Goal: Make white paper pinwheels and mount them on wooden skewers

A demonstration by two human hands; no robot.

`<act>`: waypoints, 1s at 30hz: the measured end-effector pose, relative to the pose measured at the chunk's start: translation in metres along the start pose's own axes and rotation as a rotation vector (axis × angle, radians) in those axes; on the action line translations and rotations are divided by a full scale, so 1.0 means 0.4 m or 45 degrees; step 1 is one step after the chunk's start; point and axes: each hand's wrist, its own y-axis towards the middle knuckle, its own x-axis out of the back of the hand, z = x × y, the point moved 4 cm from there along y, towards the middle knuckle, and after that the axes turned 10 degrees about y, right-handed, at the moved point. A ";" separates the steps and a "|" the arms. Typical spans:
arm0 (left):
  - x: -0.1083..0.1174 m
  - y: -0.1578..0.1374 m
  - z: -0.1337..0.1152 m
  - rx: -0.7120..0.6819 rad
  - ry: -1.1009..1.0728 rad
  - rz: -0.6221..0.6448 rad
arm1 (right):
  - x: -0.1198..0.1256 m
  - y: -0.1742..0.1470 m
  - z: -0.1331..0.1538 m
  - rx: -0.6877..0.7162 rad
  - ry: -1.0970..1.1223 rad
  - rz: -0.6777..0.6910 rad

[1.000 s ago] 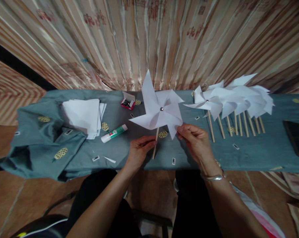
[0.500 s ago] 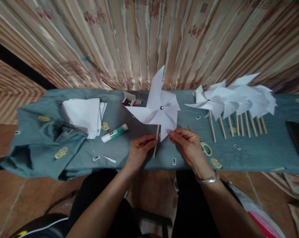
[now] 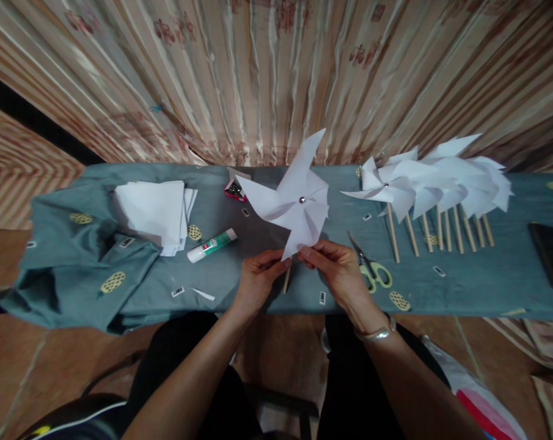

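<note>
A white paper pinwheel (image 3: 299, 201) with a shiny pin at its centre is held up over the middle of the table. My left hand (image 3: 259, 276) is closed around its wooden stick (image 3: 286, 281), most of which is hidden behind the paper. With thumb and fingers, my right hand (image 3: 333, 269) pinches the lower edge of the paper blades. Just right of that hand lie scissors (image 3: 372, 269) with pale green handles. Several finished-looking pinwheels (image 3: 445, 183) overlap in a row on the right, sticks towards me.
On the left are a stack of white paper (image 3: 152, 211), a glue stick (image 3: 212, 245) and a paper scrap (image 3: 203, 294). A small open box of pins (image 3: 234, 188) sits behind. A dark phone-like object (image 3: 551, 253) lies at the right end of the cloth-covered table (image 3: 468, 287).
The pinwheel's blades have turned clockwise, the bottom tip swinging left to my left hand. My right hand has moved slightly left, showing more of the scissors.
</note>
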 end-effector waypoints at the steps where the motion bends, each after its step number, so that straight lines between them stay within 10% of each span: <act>1: 0.001 0.000 0.000 -0.006 0.002 -0.004 | -0.004 -0.001 0.000 0.001 -0.008 0.005; 8: 0.006 0.002 0.007 0.020 -0.029 -0.022 | 0.031 -0.003 0.044 0.165 -0.292 0.022; 14: 0.002 -0.003 0.006 0.071 -0.044 0.003 | 0.132 0.024 0.101 0.491 -0.376 -0.412; 30: 0.003 -0.005 0.005 0.046 -0.025 0.021 | 0.132 0.036 0.096 0.468 -0.150 -0.354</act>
